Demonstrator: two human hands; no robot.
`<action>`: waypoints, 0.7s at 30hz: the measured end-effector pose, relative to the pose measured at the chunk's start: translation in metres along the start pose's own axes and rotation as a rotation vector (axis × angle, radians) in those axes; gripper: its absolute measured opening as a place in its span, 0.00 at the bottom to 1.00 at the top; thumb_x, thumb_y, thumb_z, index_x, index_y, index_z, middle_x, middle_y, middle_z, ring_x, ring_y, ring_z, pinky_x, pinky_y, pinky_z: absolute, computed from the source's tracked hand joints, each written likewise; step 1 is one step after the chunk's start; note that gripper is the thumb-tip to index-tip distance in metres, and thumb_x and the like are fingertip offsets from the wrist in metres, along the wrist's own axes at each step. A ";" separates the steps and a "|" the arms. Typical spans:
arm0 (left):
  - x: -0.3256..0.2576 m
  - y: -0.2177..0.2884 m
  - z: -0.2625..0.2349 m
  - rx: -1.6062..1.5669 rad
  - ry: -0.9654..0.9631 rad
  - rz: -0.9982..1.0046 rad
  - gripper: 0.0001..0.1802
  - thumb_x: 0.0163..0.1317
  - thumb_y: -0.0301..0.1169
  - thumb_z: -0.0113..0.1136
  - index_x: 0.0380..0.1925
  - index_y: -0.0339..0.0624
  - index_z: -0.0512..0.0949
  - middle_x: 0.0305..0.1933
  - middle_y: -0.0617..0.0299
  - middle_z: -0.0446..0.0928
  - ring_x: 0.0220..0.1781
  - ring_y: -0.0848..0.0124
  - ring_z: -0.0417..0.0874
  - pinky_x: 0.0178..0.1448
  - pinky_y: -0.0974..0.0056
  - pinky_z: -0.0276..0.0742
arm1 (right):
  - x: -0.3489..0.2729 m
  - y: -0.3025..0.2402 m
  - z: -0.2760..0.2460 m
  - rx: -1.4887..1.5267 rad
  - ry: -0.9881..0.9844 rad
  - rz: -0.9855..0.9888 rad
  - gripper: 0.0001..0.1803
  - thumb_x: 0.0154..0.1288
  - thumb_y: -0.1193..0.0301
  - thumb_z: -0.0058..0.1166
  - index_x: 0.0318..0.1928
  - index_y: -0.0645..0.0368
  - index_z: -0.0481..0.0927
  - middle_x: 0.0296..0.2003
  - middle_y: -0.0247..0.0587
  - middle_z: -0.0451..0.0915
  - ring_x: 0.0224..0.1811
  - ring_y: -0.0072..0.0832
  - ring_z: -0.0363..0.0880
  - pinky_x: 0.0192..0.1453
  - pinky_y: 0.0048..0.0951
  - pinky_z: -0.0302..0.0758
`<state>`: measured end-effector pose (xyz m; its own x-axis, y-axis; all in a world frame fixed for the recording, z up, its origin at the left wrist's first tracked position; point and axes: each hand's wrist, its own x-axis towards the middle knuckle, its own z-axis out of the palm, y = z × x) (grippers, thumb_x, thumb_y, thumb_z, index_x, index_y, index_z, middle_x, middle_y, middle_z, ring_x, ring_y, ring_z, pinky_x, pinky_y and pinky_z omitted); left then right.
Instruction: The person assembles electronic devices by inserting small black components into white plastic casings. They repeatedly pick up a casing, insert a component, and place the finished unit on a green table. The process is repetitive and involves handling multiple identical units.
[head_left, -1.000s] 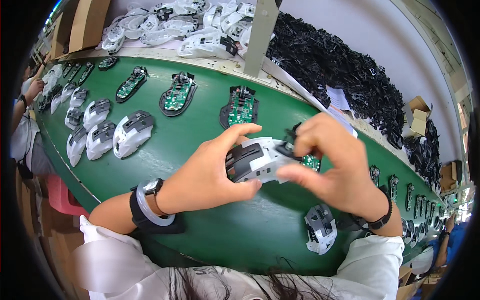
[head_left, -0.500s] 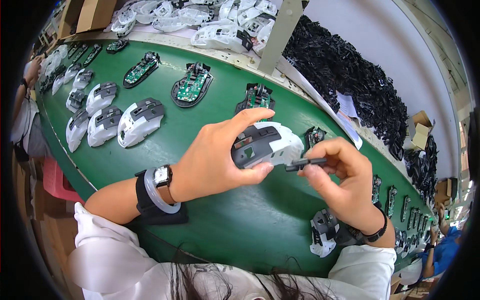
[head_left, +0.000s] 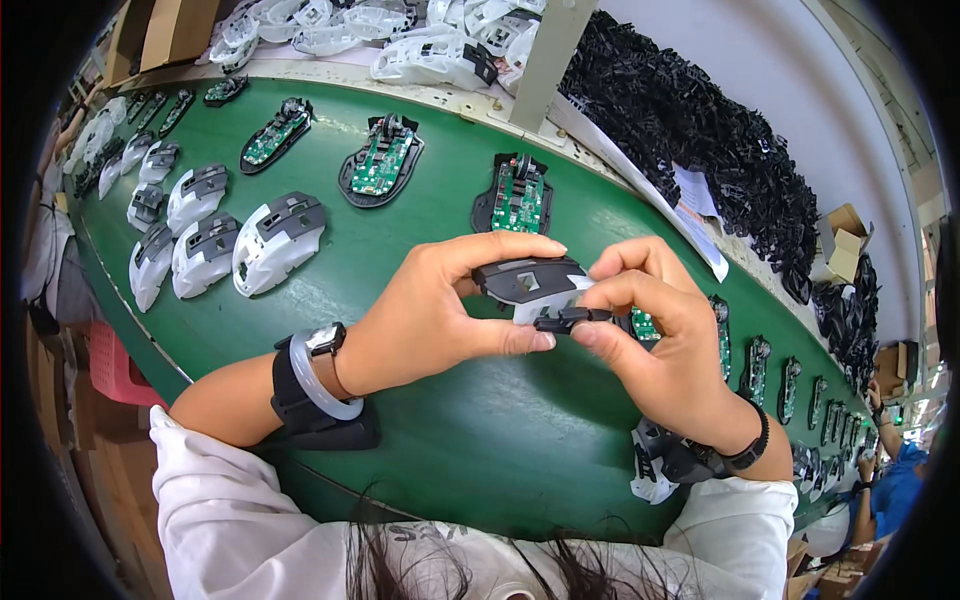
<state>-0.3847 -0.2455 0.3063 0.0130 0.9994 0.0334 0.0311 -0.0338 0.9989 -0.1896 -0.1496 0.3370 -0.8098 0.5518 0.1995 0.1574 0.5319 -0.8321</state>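
Note:
My left hand grips a black-and-white computer mouse top shell between thumb and fingers, raised over the green table. In my right hand, a small black plastic piece is pinched between thumb and fingers. That piece lies against or right beside the lower edge of the shell; whether they touch I cannot tell. Just beyond my hands rests a mouse base with a green circuit board. Another top shell lies below my right wrist, partly hidden by the forearm.
Several mouse shells sit at the left of the green table. Bases with boards form a row along the back. Behind a ledge lie white shells and a heap of small black parts. A post stands between them.
The shell has been tilted in my left hand. My right hand has moved left, bringing the black piece to the shell's lower edge. The whole view has shifted slightly.

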 end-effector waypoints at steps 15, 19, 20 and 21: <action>-0.003 -0.003 -0.001 -0.274 0.084 -0.019 0.34 0.50 0.23 0.69 0.56 0.39 0.63 0.49 0.61 0.71 0.52 0.75 0.75 0.57 0.67 0.72 | 0.007 0.008 0.010 0.511 -0.192 0.322 0.30 0.63 0.69 0.57 0.60 0.63 0.58 0.53 0.48 0.69 0.59 0.31 0.69 0.57 0.33 0.71; -0.003 0.002 0.006 -0.302 0.116 -0.094 0.37 0.51 0.22 0.67 0.59 0.40 0.57 0.50 0.59 0.69 0.53 0.73 0.74 0.57 0.66 0.72 | 0.008 0.008 0.017 0.408 -0.188 0.268 0.32 0.59 0.70 0.57 0.61 0.63 0.57 0.54 0.54 0.67 0.58 0.38 0.70 0.57 0.36 0.70; -0.003 0.004 0.008 -0.290 0.115 -0.106 0.38 0.51 0.22 0.67 0.59 0.40 0.56 0.51 0.59 0.69 0.53 0.73 0.74 0.57 0.66 0.72 | 0.008 0.009 0.017 0.354 -0.193 0.247 0.33 0.58 0.71 0.57 0.61 0.63 0.57 0.54 0.55 0.67 0.58 0.39 0.70 0.58 0.37 0.70; -0.002 0.003 0.007 -0.268 0.101 -0.085 0.37 0.51 0.22 0.67 0.59 0.40 0.57 0.51 0.58 0.68 0.54 0.72 0.73 0.59 0.65 0.70 | 0.008 0.008 0.018 0.283 -0.190 0.216 0.34 0.56 0.71 0.57 0.61 0.64 0.57 0.53 0.58 0.66 0.57 0.45 0.70 0.58 0.38 0.69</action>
<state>-0.3772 -0.2480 0.3093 -0.0779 0.9951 -0.0609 -0.2370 0.0408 0.9706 -0.2050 -0.1524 0.3222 -0.8692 0.4891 -0.0729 0.1950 0.2036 -0.9595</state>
